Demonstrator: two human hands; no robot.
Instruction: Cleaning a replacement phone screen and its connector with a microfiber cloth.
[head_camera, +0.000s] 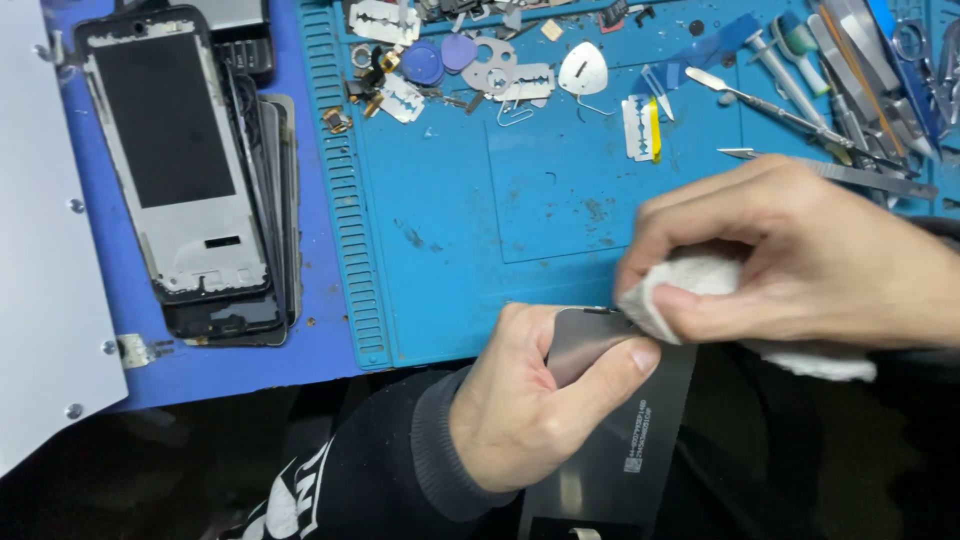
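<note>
1. Left hand grips the dark phone panel at the desk's near edge, thumb across it, steadying it.
2. Right hand pinches a white cloth against the panel's top corner.
3. Stacked phone frames lie well apart, left of the blue mat.

The dark phone panel runs off the bottom edge, its top hidden under the white cloth.
</note>
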